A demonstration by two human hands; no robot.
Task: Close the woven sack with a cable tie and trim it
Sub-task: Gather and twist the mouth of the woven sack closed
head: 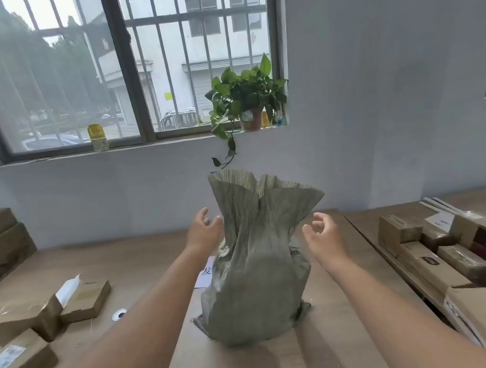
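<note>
A grey-green woven sack [255,287] stands upright on the wooden table [142,263]. Its lower part is full, its neck narrows, and its mouth [261,186] flares open at the top. My left hand [204,231] is at the left side of the neck, fingers spread, right beside the cloth; I cannot tell whether it touches. My right hand [323,233] hovers a little to the right of the neck, fingers curled apart, holding nothing. No cable tie and no cutter are visible.
Cardboard parcels [25,320] lie on the table's left side, and more boxes [453,254] crowd the right table. A small tape roll [119,314] and a paper sheet [205,273] lie left of the sack. A potted plant [246,99] and a bottle [97,137] stand on the windowsill.
</note>
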